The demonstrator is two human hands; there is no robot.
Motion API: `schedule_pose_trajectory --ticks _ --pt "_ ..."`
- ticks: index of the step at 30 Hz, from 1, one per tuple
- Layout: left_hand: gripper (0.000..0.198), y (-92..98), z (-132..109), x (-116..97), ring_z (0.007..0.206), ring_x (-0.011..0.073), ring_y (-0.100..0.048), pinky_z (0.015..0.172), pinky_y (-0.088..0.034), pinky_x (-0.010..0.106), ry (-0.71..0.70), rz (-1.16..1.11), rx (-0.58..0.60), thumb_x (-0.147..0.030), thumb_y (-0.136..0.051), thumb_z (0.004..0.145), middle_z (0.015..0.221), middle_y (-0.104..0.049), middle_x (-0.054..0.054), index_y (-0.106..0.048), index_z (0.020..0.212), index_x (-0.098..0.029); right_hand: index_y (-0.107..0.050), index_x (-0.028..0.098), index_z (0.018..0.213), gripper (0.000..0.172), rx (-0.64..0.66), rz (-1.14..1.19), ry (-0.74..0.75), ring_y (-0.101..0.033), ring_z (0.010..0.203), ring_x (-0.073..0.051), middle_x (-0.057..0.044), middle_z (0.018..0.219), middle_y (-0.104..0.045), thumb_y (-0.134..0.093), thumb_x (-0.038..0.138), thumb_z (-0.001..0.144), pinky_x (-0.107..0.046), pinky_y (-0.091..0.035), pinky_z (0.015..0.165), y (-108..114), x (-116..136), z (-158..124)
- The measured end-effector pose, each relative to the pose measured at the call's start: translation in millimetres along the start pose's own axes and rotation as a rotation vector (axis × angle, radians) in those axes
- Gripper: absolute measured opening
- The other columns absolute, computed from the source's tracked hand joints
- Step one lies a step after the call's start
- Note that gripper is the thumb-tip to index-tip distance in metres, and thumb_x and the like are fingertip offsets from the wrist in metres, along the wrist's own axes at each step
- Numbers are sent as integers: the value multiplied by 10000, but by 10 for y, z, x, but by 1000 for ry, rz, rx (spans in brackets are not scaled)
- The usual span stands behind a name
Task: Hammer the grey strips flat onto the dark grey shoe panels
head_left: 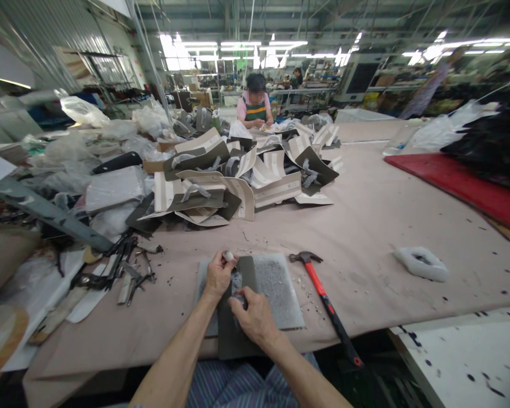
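Note:
My left hand [217,275] is closed around a small white tool [228,256] held upright over a dark olive leather piece [233,328]. My right hand [251,313] pinches a grey strap [237,281] on that piece. The piece lies across a speckled grey cutting slab [276,289] at the near edge of the table. A hammer [325,300] with a red and black handle lies just right of the slab, untouched.
A heap of olive and cream leather pieces [238,181] covers the middle of the table. Scraps and metal tools [123,272] lie left. A white foam ring [420,263] and red board [459,184] sit right. A person in a pink top [255,105] works at the far end.

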State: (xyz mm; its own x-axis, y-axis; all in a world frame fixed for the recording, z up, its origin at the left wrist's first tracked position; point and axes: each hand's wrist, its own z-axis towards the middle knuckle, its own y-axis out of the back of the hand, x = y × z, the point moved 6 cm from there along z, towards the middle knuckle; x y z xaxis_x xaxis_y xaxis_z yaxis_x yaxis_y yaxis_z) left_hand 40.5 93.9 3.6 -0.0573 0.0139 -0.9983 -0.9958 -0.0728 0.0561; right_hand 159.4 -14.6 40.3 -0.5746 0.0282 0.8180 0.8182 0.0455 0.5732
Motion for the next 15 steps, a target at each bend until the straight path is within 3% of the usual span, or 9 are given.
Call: schedule_pose_trajectory --ticks 3,6,8,11,13,15 --pt "229 -18 -40 -74 781 190 -699 721 -530 277 -74 124 17 -308 -686 757 847 -747 43 -637 946 -188 -652 179 1151 329 -31 34 86 -629 700 -173 -32 778 -681 -511 380 933 -268 -451 672 221 -23 -17" --pt "176 -41 -91 -130 786 192 -697 745 -524 286 -153 225 37 -256 -660 763 862 -752 38 -660 931 -203 -594 164 1195 347 -298 -165 101 -610 927 -230 -117 1034 -661 -443 369 959 -346 -466 827 770 -310 -42" --pt "160 -56 -114 -147 780 195 -692 749 -519 290 -190 260 56 -245 -657 765 857 -755 37 -675 919 -209 -581 138 1175 342 -420 -405 -5 -557 1065 -292 -186 1155 -609 -474 353 932 -414 -433 910 1143 -642 -68" --pt "149 -72 -121 -158 802 198 -687 766 -508 290 -220 283 93 -227 -646 770 869 -758 42 -693 911 -212 -589 122 1047 256 -356 -552 -293 -551 1041 -323 -223 1088 -599 -505 303 887 -435 -421 886 1503 -1202 -103" --pt "147 -71 -111 -159 811 196 -682 770 -503 286 -204 261 114 -223 -633 772 878 -757 44 -691 906 -207 -569 158 895 140 -263 -371 -471 -583 929 -297 -182 936 -611 -502 277 866 -408 -445 808 1585 -1472 -134" --pt "142 -59 -96 -158 804 189 -676 753 -499 277 -162 204 125 -232 -616 776 875 -753 42 -684 895 -198 -517 199 770 102 -193 -142 -571 -598 772 -252 -115 773 -589 -504 271 840 -365 -466 694 1573 -1560 -136"
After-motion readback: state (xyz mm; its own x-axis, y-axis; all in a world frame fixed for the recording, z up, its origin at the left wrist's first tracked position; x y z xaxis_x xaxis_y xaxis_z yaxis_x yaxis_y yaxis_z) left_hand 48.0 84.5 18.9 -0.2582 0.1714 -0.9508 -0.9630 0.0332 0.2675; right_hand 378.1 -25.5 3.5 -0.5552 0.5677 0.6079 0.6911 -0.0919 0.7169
